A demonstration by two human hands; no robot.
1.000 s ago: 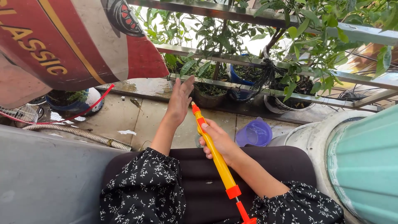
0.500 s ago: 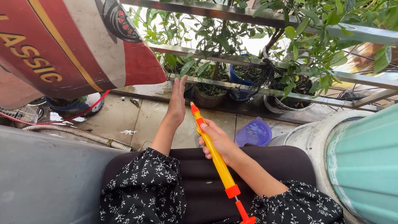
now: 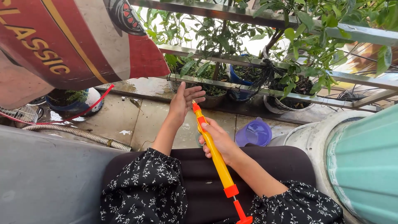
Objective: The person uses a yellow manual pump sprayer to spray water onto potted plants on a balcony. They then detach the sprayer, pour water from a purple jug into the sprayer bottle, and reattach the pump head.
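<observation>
From the head camera, the right hand (image 3: 219, 140) is clamped around the barrel of the yellow water squirter (image 3: 213, 150), whose orange tip points past the purple jug (image 3: 254, 133) toward the potted plants (image 3: 215, 89). The left hand (image 3: 182, 101) is cupped open, empty, just beside that tip. A steady barrel and a firm hold near the front seem best here.

Bright diffuse daylight from the far side behind the plants (image 3: 232, 37), sky blown white between leaves, soft faint shadows, sharp focus, slight edge distortion.
</observation>
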